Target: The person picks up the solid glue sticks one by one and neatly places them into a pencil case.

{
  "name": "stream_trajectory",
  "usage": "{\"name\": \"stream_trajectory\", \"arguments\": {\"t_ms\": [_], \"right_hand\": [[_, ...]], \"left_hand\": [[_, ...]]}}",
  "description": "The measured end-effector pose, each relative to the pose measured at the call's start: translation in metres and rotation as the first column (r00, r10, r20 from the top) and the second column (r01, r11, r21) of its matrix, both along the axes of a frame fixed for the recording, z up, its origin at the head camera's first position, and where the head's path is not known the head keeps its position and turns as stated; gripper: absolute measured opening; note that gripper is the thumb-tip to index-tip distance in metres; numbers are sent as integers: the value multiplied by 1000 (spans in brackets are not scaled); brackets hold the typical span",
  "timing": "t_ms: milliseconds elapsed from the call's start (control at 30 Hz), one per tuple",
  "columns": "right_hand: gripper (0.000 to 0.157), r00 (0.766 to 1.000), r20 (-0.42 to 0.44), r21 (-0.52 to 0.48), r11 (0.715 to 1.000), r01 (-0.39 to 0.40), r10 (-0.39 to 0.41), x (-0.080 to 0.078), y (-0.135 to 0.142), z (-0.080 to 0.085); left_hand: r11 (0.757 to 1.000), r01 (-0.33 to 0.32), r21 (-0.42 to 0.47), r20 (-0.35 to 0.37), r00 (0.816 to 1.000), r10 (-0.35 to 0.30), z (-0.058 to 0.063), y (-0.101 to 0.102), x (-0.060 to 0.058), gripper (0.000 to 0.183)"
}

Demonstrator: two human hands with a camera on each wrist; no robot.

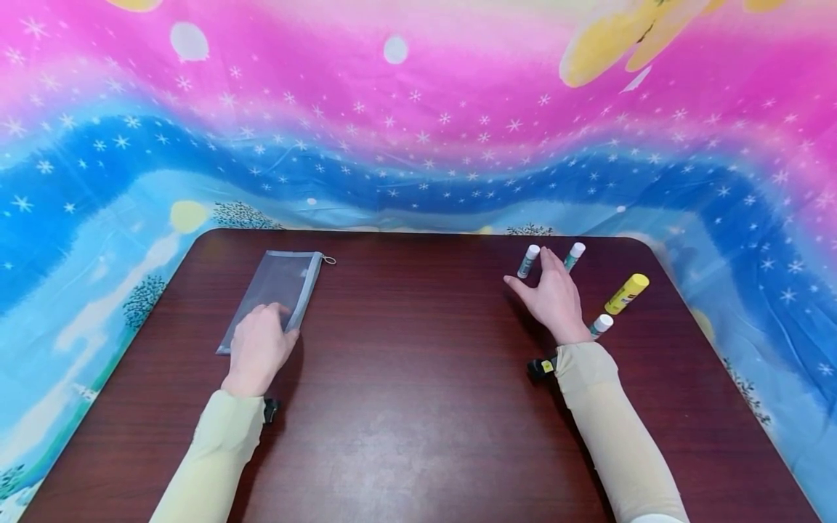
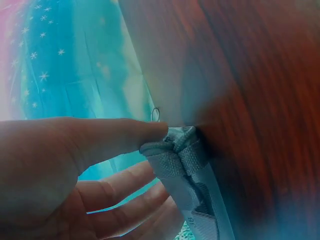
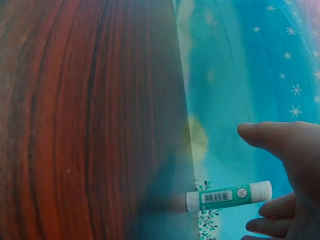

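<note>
My left hand (image 1: 261, 347) is over the near part of a grey mesh zipper pouch (image 1: 281, 280) that lies on the table. Its thumb is at the zipper edge, apart from the loosely bent fingers. In the left wrist view the thumb overlaps the end of the pouch (image 2: 167, 162). My right hand (image 1: 554, 298) reaches among the glue sticks at the back right, thumb and fingers spread. An upright white-capped glue stick (image 1: 528, 261) stands between its thumb and forefinger. The right wrist view shows a green-labelled glue stick (image 3: 227, 195) by the fingers, not gripped.
Another white-capped glue stick (image 1: 575, 256) stands just beyond the right fingers, and one (image 1: 601, 325) is beside the right wrist. A larger yellow glue stick (image 1: 626, 293) stands further right. The dark wooden table (image 1: 405, 378) is bordered by a patterned cloth (image 1: 405, 160).
</note>
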State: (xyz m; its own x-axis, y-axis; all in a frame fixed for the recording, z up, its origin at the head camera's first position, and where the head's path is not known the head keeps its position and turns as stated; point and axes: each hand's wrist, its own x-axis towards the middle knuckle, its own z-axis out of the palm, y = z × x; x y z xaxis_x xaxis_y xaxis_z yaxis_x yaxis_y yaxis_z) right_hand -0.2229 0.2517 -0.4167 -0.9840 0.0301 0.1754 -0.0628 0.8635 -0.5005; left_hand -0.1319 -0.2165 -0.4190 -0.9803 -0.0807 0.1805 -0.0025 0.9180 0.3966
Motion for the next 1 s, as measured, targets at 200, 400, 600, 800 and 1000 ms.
{"name": "stream_trajectory", "arguments": {"t_ms": [200, 400, 600, 800, 1000], "right_hand": [[97, 1000, 7, 1, 1000, -3, 3, 0, 1, -1], [98, 1000, 8, -9, 1000, -7, 7, -2, 2, -2], [98, 1000, 0, -4, 1000, -6, 6, -2, 2, -3], [97, 1000, -6, -5, 1000, -11, 11, -2, 1, -4], [98, 1000, 6, -8, 1000, -4, 4, -3, 2, -5]], "left_hand": [[1000, 8, -16, -44, 999, -9, -3, -2, -1, 22], [999, 29, 31, -44, 999, -27, -5, -6, -5, 20], [993, -14, 121, 64, 998, 6, -3, -9, -8, 19], [964, -56, 259, 170, 985, 12, -4, -10, -11, 20], [911, -93, 403, 252, 968, -13, -4, -11, -15, 24]]}}
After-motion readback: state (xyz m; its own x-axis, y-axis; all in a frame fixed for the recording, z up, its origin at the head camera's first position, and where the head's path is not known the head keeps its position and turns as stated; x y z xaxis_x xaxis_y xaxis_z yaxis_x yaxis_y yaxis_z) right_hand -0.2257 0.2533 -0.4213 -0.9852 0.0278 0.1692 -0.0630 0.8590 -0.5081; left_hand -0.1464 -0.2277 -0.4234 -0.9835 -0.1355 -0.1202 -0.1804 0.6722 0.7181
